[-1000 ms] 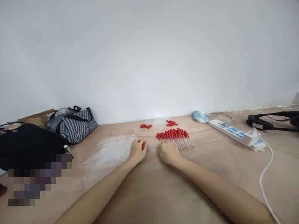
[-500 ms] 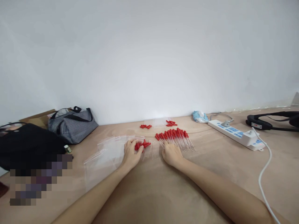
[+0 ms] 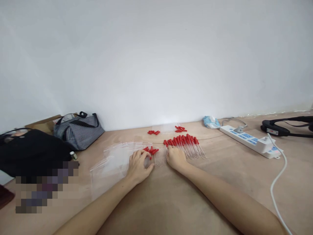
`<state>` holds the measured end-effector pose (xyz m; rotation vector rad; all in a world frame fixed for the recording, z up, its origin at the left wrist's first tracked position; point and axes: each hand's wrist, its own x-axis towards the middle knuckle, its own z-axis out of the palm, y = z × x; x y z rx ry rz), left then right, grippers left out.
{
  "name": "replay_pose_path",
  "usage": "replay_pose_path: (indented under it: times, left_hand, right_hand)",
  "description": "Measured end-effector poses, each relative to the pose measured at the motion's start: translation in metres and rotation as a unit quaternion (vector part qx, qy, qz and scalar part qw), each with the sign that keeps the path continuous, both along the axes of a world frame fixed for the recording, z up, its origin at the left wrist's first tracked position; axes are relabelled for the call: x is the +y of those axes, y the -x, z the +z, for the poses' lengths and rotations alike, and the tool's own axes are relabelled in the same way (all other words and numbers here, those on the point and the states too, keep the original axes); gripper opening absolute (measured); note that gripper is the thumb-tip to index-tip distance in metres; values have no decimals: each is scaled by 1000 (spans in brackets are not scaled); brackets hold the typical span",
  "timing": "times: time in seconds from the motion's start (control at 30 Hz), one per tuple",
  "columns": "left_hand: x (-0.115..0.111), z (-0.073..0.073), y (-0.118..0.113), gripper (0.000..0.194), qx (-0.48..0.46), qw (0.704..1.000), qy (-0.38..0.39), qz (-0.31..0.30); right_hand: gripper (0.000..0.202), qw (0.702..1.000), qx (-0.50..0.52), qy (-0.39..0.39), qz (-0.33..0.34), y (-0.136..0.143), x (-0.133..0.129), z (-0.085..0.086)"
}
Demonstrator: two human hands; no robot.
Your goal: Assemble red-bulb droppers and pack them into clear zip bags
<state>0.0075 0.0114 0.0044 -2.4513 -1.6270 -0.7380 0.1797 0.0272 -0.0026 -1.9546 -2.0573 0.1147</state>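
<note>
My left hand (image 3: pixel 139 166) rests over the edge of the clear plastic bags, thumb and fingers apart. Loose red rubber bulbs (image 3: pixel 153 150) lie just beyond its fingertips, one small red piece showing between thumb and forefinger. To the right, bare clear tubes (image 3: pixel 160 157) lie side by side between my two hands. My right hand (image 3: pixel 176 158) is closed, its fingers curled down at the left end of a row of red-bulbed droppers (image 3: pixel 187 140). What it pinches, if anything, is hidden behind the knuckles.
Overlapping clear bags (image 3: pixel 110 163) spread at left. Against the wall lie another bag of clear tubes (image 3: pixel 166 129) and small groups of red bulbs (image 3: pixel 153 132). A white power strip (image 3: pixel 249 140) with cable, a blue mask (image 3: pixel 211 122) and black headgear (image 3: pixel 276 129) are right; a striped bag (image 3: pixel 78 132) is left.
My left hand has drawn back from the red bulbs and opened out, uncovering more of them. My right hand has shifted slightly left and away from me, towards the row's left end.
</note>
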Motion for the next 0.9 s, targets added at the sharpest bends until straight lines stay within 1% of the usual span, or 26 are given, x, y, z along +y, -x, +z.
replay_pose_path:
  times: [0.07,0.17,0.23,0.33,0.43,0.53,0.73,0.83,0.9]
  left_hand:
    - [2,1,-3,20,16,1000,-2,26]
    - [6,6,-8,25,38,998,9,39]
    - [12,10,-11,22,54,998,3,31]
    - [25,12,-18,18,87,996,-31,20]
    - [38,12,-26,14,107,993,-46,9]
    - [46,9,-32,11,108,993,-54,0]
    - [46,3,-38,10,72,993,-90,-2]
    - [41,2,-38,11,29,992,-124,9]
    - [37,4,-38,12,-23,987,-158,2]
  right_hand:
    - [26,1000,6,-11,-1,-4,-2,-1]
    - [29,999,15,-40,5,-13,-8,-2]
    - [33,998,10,-54,12,-21,-14,-5]
    - [37,998,-10,-60,17,-32,-23,-11]
    - [34,998,-18,-65,18,-45,-30,-17]
    - [28,996,-4,-87,19,-57,-35,-21]
    - [18,988,65,-140,30,-67,-37,-24]
    - [17,983,81,-156,42,-67,-35,-25]
    - [16,981,88,-167,49,-67,-35,-25]
